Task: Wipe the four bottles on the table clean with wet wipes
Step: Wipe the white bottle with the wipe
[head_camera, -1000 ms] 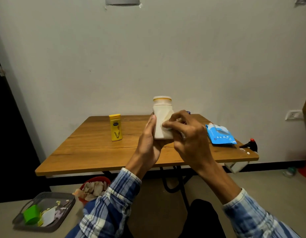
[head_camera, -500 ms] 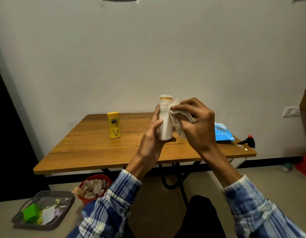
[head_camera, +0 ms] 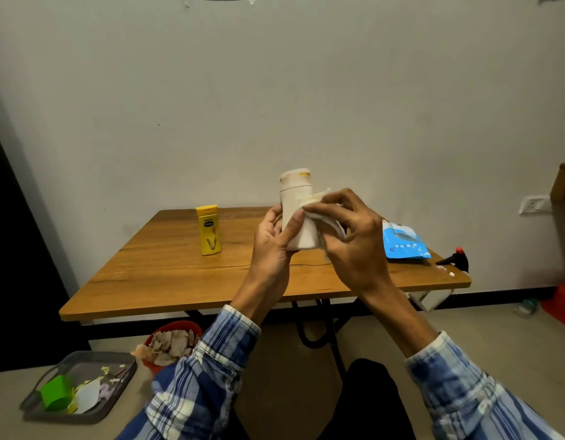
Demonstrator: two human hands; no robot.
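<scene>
While left hand point(head_camera: 271, 249) grips white bottle point(head_camera: 297, 198) upright above desk point(head_camera: 166, 274), thumb across front, right hand point(head_camera: 354, 242) fingers point(head_camera: 330, 210) pinch wet wipe point(head_camera: 334, 224) against bottle's right side; yellow bottle point(head_camera: 208, 230) stands on desk, well apart.

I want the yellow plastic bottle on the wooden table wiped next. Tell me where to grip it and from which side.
Probably grip the yellow plastic bottle around its mid-body, thumb on the broad front face and fingers on the back. It stands upright and alone on the wooden table, left of the busy hands, so come in level from the near edge. Nothing blocks that side.
</scene>
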